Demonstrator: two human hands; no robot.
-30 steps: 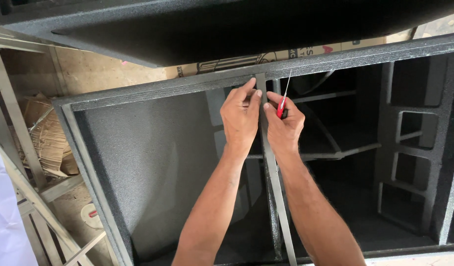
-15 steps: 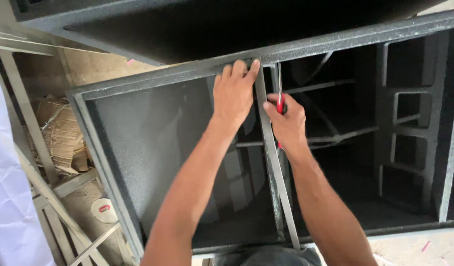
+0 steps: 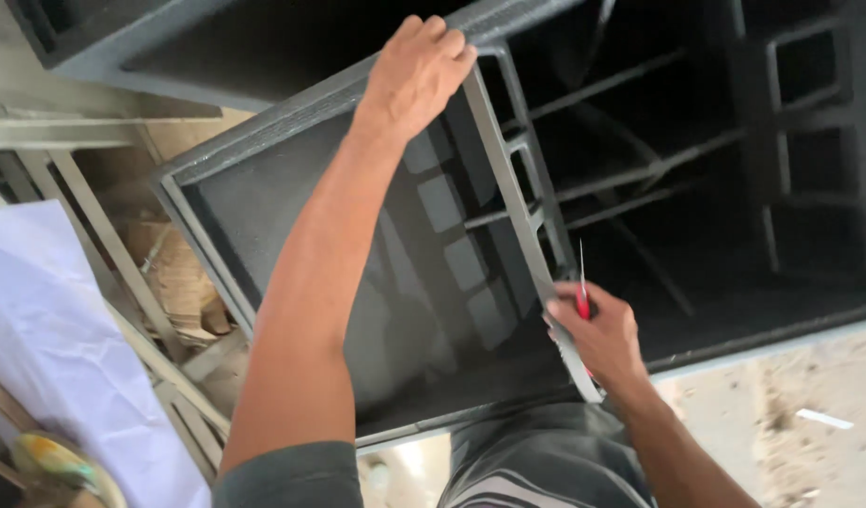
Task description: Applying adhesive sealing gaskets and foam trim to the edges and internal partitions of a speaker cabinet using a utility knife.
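Across the middle of the frame a grey bar (image 3: 508, 188) is gripped at its top by the left hand (image 3: 416, 75); lower right, the right hand (image 3: 598, 339) is clenched around a red-handled tool (image 3: 582, 299). A slip could send its point toward the fingers. The tool's handle and the bar's lower end are hidden.

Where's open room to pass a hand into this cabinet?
Widest gap: the left bay between the cabinet frame and centre strip. The right bay is crowded with bracing bars. Left hand and right hand occupy the strip.
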